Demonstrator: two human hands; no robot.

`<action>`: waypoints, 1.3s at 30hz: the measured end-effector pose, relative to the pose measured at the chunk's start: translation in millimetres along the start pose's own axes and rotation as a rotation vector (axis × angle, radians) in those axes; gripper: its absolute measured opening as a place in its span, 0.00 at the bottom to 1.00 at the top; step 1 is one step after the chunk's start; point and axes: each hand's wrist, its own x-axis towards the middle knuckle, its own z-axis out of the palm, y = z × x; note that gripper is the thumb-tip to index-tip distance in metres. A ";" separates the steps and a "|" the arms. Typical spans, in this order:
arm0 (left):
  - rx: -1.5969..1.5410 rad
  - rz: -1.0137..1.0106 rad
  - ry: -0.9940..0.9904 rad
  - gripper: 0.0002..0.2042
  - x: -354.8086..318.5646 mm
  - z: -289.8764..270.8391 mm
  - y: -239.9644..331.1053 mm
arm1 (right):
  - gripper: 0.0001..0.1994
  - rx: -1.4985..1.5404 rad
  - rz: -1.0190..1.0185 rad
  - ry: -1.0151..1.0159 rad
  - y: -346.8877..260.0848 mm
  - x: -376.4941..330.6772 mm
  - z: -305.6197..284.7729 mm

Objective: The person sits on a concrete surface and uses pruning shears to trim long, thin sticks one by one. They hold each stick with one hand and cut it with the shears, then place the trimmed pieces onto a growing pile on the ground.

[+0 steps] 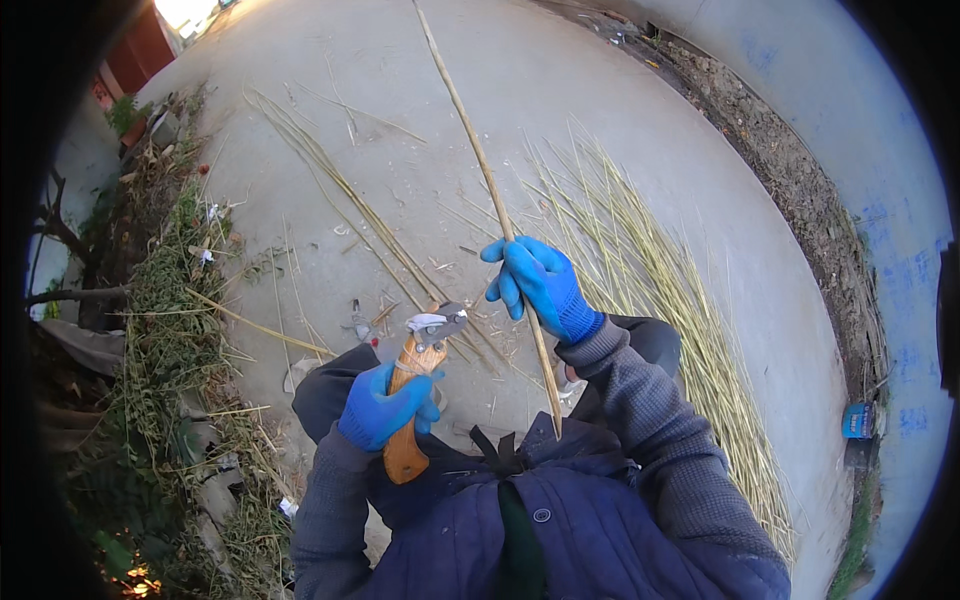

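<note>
My left hand (386, 405), in a blue work glove, is closed round the wooden handle of a cutting tool (408, 375). Its short metal head is bolted on at the top, with something white wrapped on it. My right hand (545, 290), gloved the same way, grips a long thin stick (470, 130). The stick slants from the far end of the view down to my lap, its lower end near my jacket. Tool and stick are apart. Some of my left fingers are hidden behind the handle.
A large bundle of thin pale-green stalks (680, 330) lies on the concrete floor to my right. Several more stalks (345, 190) lie ahead on the left, among small chips. Dry plants (170, 350) line the left side; a pale wall (880, 200) and blue tin (857, 421) stand right.
</note>
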 end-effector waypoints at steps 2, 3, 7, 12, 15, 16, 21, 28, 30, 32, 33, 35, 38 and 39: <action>0.038 -0.071 -0.109 0.15 -26.8 21.4 -4.7 | 0.20 -0.096 -0.003 0.053 -11.7 14.0 5.8; 0.062 -0.115 -0.131 0.14 -37.3 29.6 -7.1 | 0.20 -0.140 -0.034 0.068 -17.1 19.1 8.1; 0.123 -0.189 -0.193 0.13 -59.0 49.9 -15.4 | 0.21 -0.118 -0.086 0.161 -32.5 39.0 14.9; 0.227 -0.128 -0.131 0.14 -64.6 56.3 -20.4 | 0.19 -0.183 -0.105 0.287 -34.0 49.7 18.6; 0.267 -0.055 -0.110 0.14 -62.6 56.5 -22.2 | 0.15 -0.152 -0.113 0.352 -29.7 49.9 18.4; 0.289 -0.058 -0.108 0.15 -62.3 57.2 -23.0 | 0.14 -0.128 -0.109 0.379 -28.3 49.5 17.9; 0.411 0.014 -0.078 0.15 -62.4 62.0 -25.9 | 0.15 -0.170 -0.096 0.449 -23.4 49.0 15.7; 0.480 0.103 0.047 0.14 -62.3 69.2 -35.9 | 0.16 -0.400 -0.028 0.519 -7.8 47.0 15.4; 0.516 0.163 0.102 0.14 -61.7 71.7 -41.6 | 0.16 -0.474 -0.022 0.551 -2.0 47.7 14.1; 0.525 0.187 0.128 0.13 -60.8 73.6 -46.7 | 0.17 -0.550 -0.014 0.577 2.9 49.4 12.9; 0.529 0.199 0.141 0.13 -60.8 74.8 -48.8 | 0.17 -0.591 -0.010 0.587 4.8 50.0 12.5; 0.510 0.215 0.167 0.13 -61.5 78.0 -51.4 | 0.17 -0.627 0.000 0.600 7.1 51.5 12.2; 0.511 0.207 0.166 0.13 -63.6 79.2 -49.7 | 0.17 -0.618 0.014 0.613 7.2 53.0 12.6; 0.513 0.189 0.160 0.13 -64.3 79.1 -48.3 | 0.16 -0.619 0.016 0.617 6.6 53.1 13.0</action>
